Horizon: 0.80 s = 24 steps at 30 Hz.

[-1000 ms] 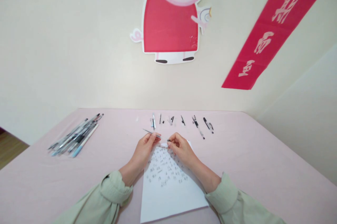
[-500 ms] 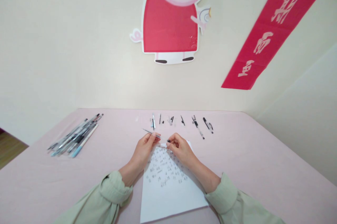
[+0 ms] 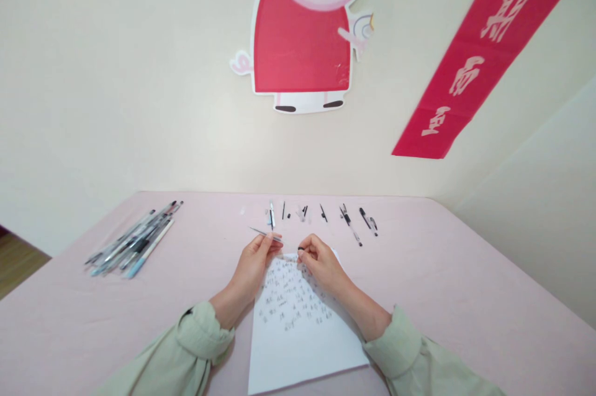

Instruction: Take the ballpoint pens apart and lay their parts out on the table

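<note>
Between the thumb and fingers of my left hand (image 3: pixel 254 259) is a thin pen refill (image 3: pixel 259 231), its narrow end pointing to the upper left. My right hand (image 3: pixel 321 262) pinches a small black pen part (image 3: pixel 301 249), mostly covered by the fingertips. The two hands are a short way apart, over the top end of a white paper (image 3: pixel 302 359) with handwriting on its upper half.
A pile of pens (image 3: pixel 135 244) lies on the left of the pink tabletop (image 3: pixel 442 297). Along the back is a row of pen parts: a blue-and-white pen (image 3: pixel 272 215), a dark refill (image 3: pixel 323 213), a black-gripped pen (image 3: pixel 350 225) and a black cap (image 3: pixel 364 214).
The refill in my left hand has shifted slightly to the left. The black part in my right fingers has turned a little and moved slightly right.
</note>
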Motion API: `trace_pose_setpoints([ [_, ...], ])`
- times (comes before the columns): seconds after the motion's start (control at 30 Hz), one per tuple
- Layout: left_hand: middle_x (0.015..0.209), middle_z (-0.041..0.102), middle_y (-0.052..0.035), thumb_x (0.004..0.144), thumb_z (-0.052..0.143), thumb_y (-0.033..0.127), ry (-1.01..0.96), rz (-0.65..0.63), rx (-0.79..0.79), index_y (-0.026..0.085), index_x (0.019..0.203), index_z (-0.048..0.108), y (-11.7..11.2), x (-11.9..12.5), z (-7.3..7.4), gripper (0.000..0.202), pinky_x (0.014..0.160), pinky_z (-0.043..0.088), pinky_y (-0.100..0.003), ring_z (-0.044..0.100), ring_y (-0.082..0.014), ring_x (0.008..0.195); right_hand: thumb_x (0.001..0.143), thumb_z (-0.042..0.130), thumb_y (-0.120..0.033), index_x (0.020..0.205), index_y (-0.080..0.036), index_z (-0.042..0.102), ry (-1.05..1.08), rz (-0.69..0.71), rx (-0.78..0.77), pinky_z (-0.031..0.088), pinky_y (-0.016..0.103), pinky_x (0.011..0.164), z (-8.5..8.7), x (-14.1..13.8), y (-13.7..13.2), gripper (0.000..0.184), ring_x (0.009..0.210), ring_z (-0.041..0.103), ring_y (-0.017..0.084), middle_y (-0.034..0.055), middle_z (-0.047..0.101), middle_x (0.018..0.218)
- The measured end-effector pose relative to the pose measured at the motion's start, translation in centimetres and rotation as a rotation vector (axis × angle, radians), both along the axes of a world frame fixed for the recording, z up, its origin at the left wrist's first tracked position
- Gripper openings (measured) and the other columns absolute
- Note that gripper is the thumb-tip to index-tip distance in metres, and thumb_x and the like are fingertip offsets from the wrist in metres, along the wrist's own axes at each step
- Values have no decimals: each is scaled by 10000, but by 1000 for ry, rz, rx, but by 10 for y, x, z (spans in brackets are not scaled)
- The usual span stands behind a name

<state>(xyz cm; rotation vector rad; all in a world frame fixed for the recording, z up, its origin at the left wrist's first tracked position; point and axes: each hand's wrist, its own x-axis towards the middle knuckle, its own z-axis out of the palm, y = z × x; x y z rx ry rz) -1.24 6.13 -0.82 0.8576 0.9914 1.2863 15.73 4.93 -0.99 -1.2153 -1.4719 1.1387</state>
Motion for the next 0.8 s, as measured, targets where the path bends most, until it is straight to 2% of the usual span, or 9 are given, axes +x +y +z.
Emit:
trace_pose_setpoints([
  [0.13,751,641,-47,678,702,526,-69,20,-31,149,810,665,1,0,1,401,830,474,-315,603,-155,790,750,548,-266,805,-206,467,246,-11,-158,398,215,470,6,1,0,116,457,505,87,-29,616,646],
  [0.23,752,643,-53,674,706,527,-68,21,-25,139,807,663,0,0,1,412,826,475,-318,604,-160,794,710,593,-252,840,-203,486,505,54,-291,497,264,565,11,1,-2,176,569,587,108,-11,636,753],
  [0.3,756,648,-56,680,695,540,-37,19,-8,138,811,664,-1,0,1,425,810,475,-311,604,-165,796,679,638,-223,851,-195,507,587,101,-365,527,283,617,13,0,-4,218,627,606,110,1,642,811],
  [0.37,753,649,-53,695,676,550,31,13,17,141,818,667,-2,0,3,427,791,476,-302,604,-167,790,688,670,-241,853,-184,525,595,119,-408,533,270,621,12,-2,-6,227,628,600,100,8,642,810],
  [0.53,783,655,-47,724,637,561,197,12,107,164,839,665,-7,0,9,414,785,485,-303,612,-179,792,733,693,-405,815,-159,570,478,152,-419,510,219,535,9,-5,-7,287,552,554,76,7,620,737],
  [0.8,826,631,-40,729,618,573,177,-6,132,175,817,639,-6,1,9,408,778,504,-305,610,-172,788,717,706,-396,770,-154,573,400,163,-397,438,188,438,12,-7,-8,281,465,494,59,-11,603,663],
])
